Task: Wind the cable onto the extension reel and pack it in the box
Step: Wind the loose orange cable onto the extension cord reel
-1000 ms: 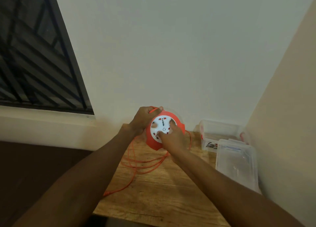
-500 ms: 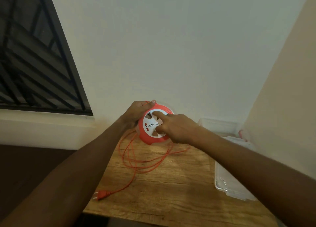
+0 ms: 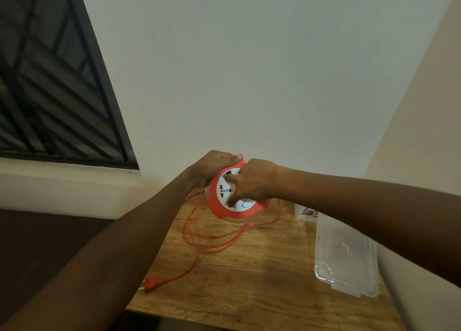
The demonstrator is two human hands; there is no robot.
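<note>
I hold a round orange extension reel (image 3: pixel 224 206) with a white socket face above the far side of the wooden table (image 3: pixel 262 280). My left hand (image 3: pixel 212 166) grips its upper left rim. My right hand (image 3: pixel 252 181) lies across the white face with fingers pressed into it. Thin orange cable (image 3: pixel 199 233) hangs from the reel in loose loops on the table and ends in an orange plug (image 3: pixel 151 284) near the table's left front edge. A clear plastic box (image 3: pixel 305 212) shows only a corner behind my right forearm.
A clear plastic lid (image 3: pixel 345 258) lies flat along the table's right side, next to the right wall. A white wall stands straight ahead. A dark barred window (image 3: pixel 50 86) with a pale sill is at the left. The table's left edge drops to a dark floor.
My right hand has swung around the white face from the lower side to the top right, turning it. The reel is tilted more downward. The plug has come into view on the table.
</note>
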